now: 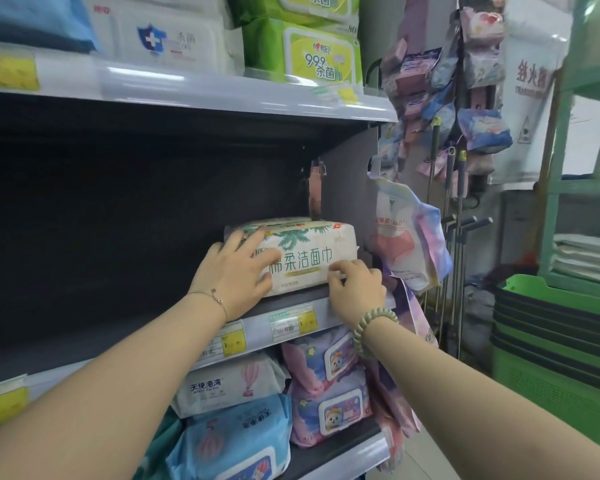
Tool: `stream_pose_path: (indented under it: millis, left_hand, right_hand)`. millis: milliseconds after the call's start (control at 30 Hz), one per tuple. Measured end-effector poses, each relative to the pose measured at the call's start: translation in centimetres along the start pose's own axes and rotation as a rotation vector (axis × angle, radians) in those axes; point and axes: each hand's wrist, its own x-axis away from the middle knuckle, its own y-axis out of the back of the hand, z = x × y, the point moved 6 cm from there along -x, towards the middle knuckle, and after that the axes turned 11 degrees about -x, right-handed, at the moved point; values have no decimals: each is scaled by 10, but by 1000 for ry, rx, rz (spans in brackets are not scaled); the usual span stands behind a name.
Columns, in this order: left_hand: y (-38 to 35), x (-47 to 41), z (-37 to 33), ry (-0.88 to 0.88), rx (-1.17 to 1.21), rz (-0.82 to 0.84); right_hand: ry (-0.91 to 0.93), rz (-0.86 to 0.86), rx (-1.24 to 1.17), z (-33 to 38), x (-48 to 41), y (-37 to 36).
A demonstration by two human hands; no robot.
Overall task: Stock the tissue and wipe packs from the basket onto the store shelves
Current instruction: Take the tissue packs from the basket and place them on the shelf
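Head view, nearest first: two bare forearms reach up and forward toward the shelving. The right wrist wears a pale green bead bracelet (373,332), the left a thin chain bracelet (212,296). The left hand (234,271) lies flat against the front left face of a white tissue pack (305,258), fingers spread, with the thumb low near the pack's bottom edge. The right hand (355,291) sits at the pack's lower right corner, fingers curled and pressed together, fingertips touching the bottom front edge where it meets the shelf lip. The pack, printed with green leaves and large green characters, lies on its long side at the right end of the middle shelf (253,308), close to the grey end panel; the rest of that shelf to the left is dark and bare. Yellow price labels (234,342) sit on the shelf's front rail below the hands. Underneath, the lower shelf holds white and blue wipe packs (229,386) beside purple wipe packs (326,382). Above, the upper shelf carries green wipe packs (302,50) and white ones. Off to the right, stacked green baskets (551,327) stand on the floor, and farther back pastel packets (444,81) hang from a rack
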Motion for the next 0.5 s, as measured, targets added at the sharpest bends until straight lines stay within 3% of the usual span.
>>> stream_pose_path:
  millis: [200, 300, 500]
  left_hand:
    - [-7, 6, 6, 134, 59, 175]
    - [0, 9, -1, 117, 35, 134]
    - [28, 12, -42, -96, 27, -59]
  right_hand:
    - [8, 117, -38, -1, 4, -7]
    - [50, 66, -32, 4, 5, 1]
    - [486, 30, 323, 26, 23, 23]
